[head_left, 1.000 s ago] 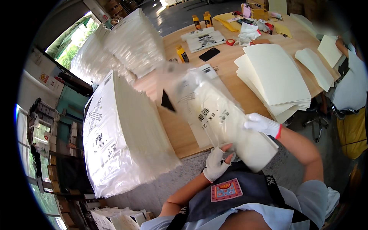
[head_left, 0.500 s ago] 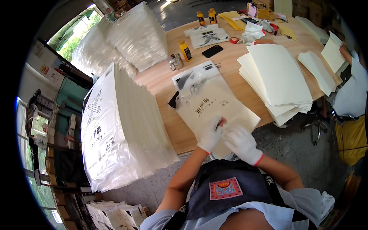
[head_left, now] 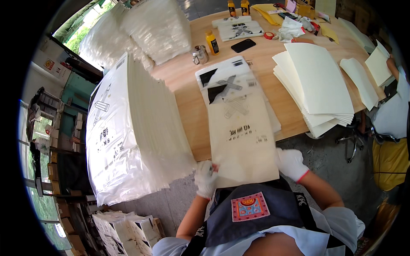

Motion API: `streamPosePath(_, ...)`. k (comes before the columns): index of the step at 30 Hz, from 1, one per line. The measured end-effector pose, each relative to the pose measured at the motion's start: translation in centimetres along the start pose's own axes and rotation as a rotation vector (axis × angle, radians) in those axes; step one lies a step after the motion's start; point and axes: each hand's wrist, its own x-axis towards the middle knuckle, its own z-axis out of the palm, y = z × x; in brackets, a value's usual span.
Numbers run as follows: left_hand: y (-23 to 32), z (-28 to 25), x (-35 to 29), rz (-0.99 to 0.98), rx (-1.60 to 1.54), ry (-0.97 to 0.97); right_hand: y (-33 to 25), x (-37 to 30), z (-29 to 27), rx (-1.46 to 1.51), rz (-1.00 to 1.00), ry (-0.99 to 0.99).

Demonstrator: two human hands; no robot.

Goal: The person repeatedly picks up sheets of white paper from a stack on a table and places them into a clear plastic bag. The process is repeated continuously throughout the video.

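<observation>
Clear printed bag (head_left: 245, 145) is seen at ctr of frame, lower end overhanging wooden table (head_left: 190, 128); it's marked w/ blk triangle, crossed pencils & dark lettering. Cream paper is held inside. Its lower L edge is met by gloved left hand (head_left: 206, 176), fingers part-curled; whether it's pinched can't be told. R edge is met by gloved right hand (head_left: 293, 164), fingers loosely bent; grip can't be told either. Counted: 3 orange btls (head_left: 212, 43) (upper ctr & top edge), 1 blk phone (head_left: 243, 45), 1 metal pot (head_left: 199, 55), contents hidden. Bagged packs (head_left: 115, 136), too many to count, are stacked at L, cream paper inside.
</observation>
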Motion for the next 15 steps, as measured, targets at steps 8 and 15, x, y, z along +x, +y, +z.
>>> streamPosePath(8,3.9,-4.6,-5.0,-0.256,-0.43,-0.593,-0.7,-6.5,-2.0,0.18,-0.175,-0.496)
streamPosePath(15,1.7,0.2,1.2,0.026,-0.218,-0.184,0.8,-1.4,-2.6,0.402,-0.059,-0.292)
